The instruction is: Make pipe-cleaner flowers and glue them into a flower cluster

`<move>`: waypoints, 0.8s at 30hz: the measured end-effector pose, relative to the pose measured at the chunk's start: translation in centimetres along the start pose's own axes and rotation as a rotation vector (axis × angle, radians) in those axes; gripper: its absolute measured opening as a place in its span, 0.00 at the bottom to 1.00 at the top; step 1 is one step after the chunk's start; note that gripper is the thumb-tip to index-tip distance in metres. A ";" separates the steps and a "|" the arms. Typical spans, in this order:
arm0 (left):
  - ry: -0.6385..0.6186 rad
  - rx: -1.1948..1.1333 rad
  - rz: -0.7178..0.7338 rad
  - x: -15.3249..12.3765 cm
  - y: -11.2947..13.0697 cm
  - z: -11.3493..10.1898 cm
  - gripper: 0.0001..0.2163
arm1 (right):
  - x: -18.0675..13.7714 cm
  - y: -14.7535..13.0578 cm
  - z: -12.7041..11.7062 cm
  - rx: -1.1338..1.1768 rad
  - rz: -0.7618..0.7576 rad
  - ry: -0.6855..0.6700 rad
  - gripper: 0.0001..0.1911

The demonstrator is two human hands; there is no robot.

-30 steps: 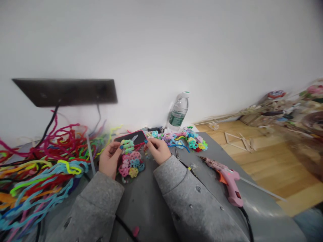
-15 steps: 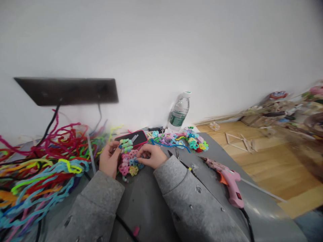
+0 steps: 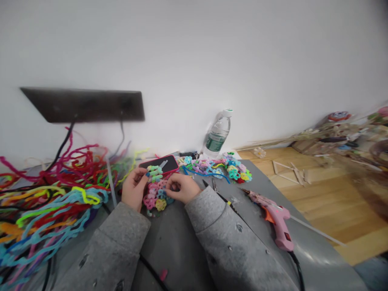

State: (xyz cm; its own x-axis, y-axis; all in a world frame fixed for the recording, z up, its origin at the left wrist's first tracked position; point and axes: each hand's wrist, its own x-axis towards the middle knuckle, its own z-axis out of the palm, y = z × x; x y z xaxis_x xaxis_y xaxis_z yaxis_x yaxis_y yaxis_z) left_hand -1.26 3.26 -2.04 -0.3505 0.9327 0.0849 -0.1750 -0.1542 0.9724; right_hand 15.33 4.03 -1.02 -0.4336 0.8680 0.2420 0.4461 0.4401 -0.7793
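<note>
My left hand (image 3: pixel 133 189) pinches a small green pipe-cleaner coil (image 3: pixel 154 173) just above a cluster of pink, blue and yellow pipe-cleaner flowers (image 3: pixel 156 196) on the grey table (image 3: pixel 169 242). My right hand (image 3: pixel 181 188) is curled with its fingertips on the right side of that cluster; what they grip is too small to name. A phone in a red case (image 3: pixel 165 163) lies just behind the hands. Both arms wear grey sleeves.
A big tangle of coloured pipe cleaners (image 3: pixel 51 202) fills the left. More pipe-cleaner flowers (image 3: pixel 218 167) and a water bottle (image 3: pixel 217 134) sit behind right. A pink glue gun (image 3: pixel 274 220) and small pliers (image 3: pixel 214 186) lie to the right. Wooden floor (image 3: pixel 327 194) lies beyond the table edge.
My right hand moved left and down from beside the phone onto the flower cluster. The left hand stayed in place with the green coil.
</note>
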 end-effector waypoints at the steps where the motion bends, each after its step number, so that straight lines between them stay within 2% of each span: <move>1: 0.000 0.007 0.004 0.0 0.0 0.0 0.12 | 0.0 0.0 0.0 -0.001 0.001 -0.008 0.06; 11: -0.065 -0.021 -0.060 -0.2 0.2 0.1 0.11 | 0.1 -0.4 -0.3 0.045 -0.093 -0.011 0.06; 17: -0.137 -0.045 -0.083 -0.5 0.4 0.3 0.11 | 0.1 -0.3 -0.4 0.002 -0.091 -0.028 0.06; 24: -0.216 0.070 -0.039 -0.5 0.2 0.3 0.11 | 0.1 -0.2 -0.2 -0.023 -0.050 -0.001 0.07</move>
State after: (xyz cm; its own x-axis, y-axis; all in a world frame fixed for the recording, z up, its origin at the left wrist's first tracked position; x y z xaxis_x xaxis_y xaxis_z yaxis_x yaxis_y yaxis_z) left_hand -0.90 2.89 -1.78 -0.1388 0.9867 0.0845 -0.1178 -0.1012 0.9879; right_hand 15.30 4.07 -0.69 -0.4564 0.8446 0.2799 0.4420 0.4882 -0.7525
